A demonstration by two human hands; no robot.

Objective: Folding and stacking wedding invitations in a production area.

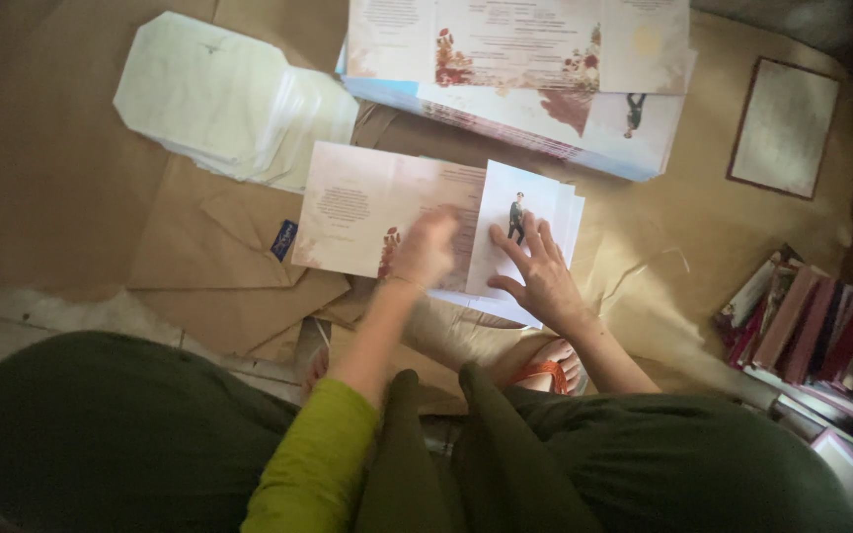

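Right hand (543, 266) lies flat, fingers spread, pressing the white card (520, 212) atop its small stack on the brown paper (199, 247). Left hand (425, 247), blurred, hovers over the pink sheet (367, 207) just left of that card; its grip cannot be read. Card's long axis runs away from the person, directly under the right palm.
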